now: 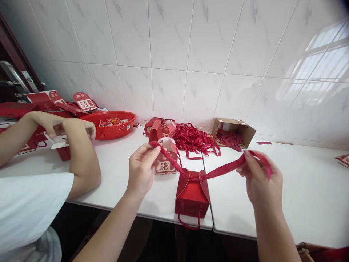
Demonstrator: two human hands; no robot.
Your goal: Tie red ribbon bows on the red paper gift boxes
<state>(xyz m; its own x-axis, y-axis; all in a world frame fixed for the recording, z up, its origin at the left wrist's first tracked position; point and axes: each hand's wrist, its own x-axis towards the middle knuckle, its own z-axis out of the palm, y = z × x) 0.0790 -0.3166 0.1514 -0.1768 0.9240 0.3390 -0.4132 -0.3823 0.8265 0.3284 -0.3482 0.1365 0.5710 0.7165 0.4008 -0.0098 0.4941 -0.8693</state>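
Note:
A small red gift box [191, 194] stands at the near edge of the white table [300, 189]. A red ribbon [223, 168] is threaded through its top flaps. My left hand [141, 169] pinches the ribbon's left end, up and left of the box. The other end is gripped by my right hand [260, 180], pulled out to the right with the tail looped over my fingers. Both strands are taut. A loose ribbon loop hangs below the box front.
A finished box with a white emblem [167, 156] stands behind my left hand, more red boxes [159, 128] beyond. A pile of red ribbons [195, 140] and an open cardboard carton [233, 131] lie by the wall. A red basket [111, 124] sits left. A co-worker's hands [68, 129] fold a box.

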